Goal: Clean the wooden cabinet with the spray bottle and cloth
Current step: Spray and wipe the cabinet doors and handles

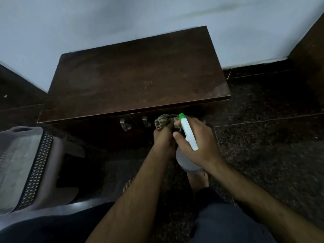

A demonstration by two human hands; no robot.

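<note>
Our right hand (196,142) gripping the spray bottle (188,135), our left hand (164,137) clutching the bunched cloth (164,121), both just before the wooden cabinet's (136,76) front edge, beside its door handles (135,122)

Dark speckled floor (263,137) carries wooden cabinet (136,74) against wall; grey plastic stool (26,163) left.

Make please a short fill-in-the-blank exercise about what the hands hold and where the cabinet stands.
1. The right hand holds a spray bottle with a ____ nozzle tip.
2. The left hand grips a striped ____.
3. The wooden cabinet stands against a pale ____.
4. Two metal ____ show on the cabinet's front, left of the hands.

Missing words: green; cloth; wall; handles
</note>
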